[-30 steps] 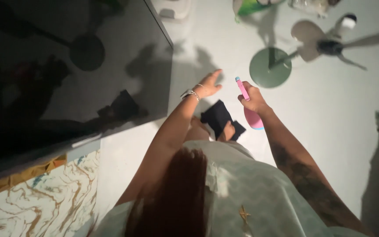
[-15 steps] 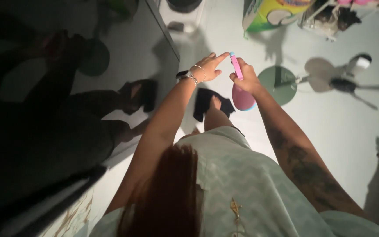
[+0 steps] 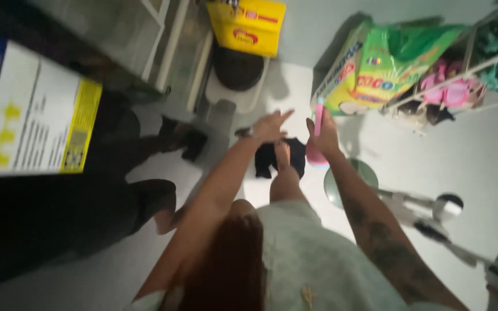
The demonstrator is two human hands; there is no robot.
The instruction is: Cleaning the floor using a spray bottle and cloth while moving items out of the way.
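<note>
Small pink brush (image 3: 318, 124), long and thin, standing almost straight up, gripped low down, above the floor.

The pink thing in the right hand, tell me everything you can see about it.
The pink object is slim and stick-like, plain pink, and looks like plastic. It stands roughly upright in the right hand, whose fingers wrap its lower part, so only the upper end shows above the hand. A rounder pink shape shows just under the hand, possibly part of the same thing; motion blur hides what kind of object it is. It is held above a pale floor, in front of a green and yellow bag. The open left hand does not touch it.
</note>
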